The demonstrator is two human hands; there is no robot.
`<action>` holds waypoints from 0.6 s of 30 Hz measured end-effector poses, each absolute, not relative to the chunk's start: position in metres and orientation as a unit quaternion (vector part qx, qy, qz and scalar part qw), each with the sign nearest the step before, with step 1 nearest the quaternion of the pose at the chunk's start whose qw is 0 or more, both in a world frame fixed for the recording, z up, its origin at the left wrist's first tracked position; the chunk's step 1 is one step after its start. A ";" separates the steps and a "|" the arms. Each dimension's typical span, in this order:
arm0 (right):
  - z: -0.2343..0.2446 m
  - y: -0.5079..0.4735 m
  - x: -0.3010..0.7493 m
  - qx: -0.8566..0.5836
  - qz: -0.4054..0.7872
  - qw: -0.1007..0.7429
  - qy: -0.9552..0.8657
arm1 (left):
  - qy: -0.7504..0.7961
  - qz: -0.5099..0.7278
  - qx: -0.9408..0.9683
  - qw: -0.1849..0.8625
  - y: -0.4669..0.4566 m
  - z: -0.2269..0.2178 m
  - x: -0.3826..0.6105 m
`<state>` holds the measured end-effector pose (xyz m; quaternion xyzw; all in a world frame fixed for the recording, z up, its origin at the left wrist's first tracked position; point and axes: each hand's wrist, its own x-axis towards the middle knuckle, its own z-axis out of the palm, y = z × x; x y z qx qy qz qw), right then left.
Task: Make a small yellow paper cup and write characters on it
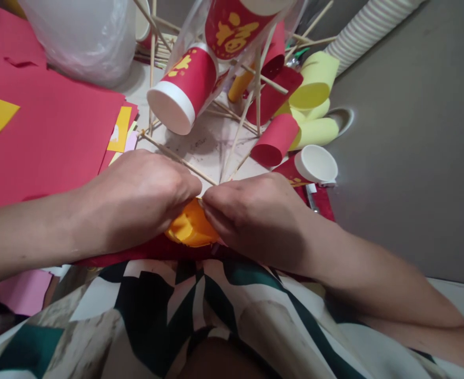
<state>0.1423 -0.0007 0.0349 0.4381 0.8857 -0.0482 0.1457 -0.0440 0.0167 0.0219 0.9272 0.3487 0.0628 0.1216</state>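
Note:
Low in the middle of the view, a curved, creased orange paper piece [192, 226] sits close to my body. My left hand [145, 192] is closed at its upper left edge, fingertips bent in and partly hidden. From the other side my right hand [251, 210] pinches the same piece, thumb and fingers pressed together. The two hands nearly touch above it. Just beyond them, thin wooden sticks [180, 158] joined into a frame stand on the white tabletop [196, 142].
Red paper sheets [58, 137] lie at left, under a white plastic bag [86, 37]. Red paper cups [172, 110] in clear wrap lean at the back. Rolled red paper [277, 137], yellow rolls [314, 131] and another cup [314, 163] lie right, beside a grey wall [405, 147].

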 end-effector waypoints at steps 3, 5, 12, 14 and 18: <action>0.033 -0.001 0.144 0.448 -0.040 0.108 0.886 | 0.371 0.083 0.914 0.145 0.020 0.022 -0.044; 0.031 0.000 0.146 0.459 -0.013 0.083 0.884 | 0.403 0.109 0.893 0.170 0.022 0.026 -0.045; 0.027 0.000 0.149 0.479 0.038 0.052 0.875 | 0.456 0.129 0.857 0.204 0.020 0.031 -0.052; 0.027 0.001 0.149 0.467 0.027 0.055 0.882 | 0.463 0.120 0.855 0.200 0.019 0.028 -0.053; 0.031 0.004 0.147 0.466 0.046 0.044 0.883 | 0.449 0.118 0.860 0.211 0.020 0.024 -0.052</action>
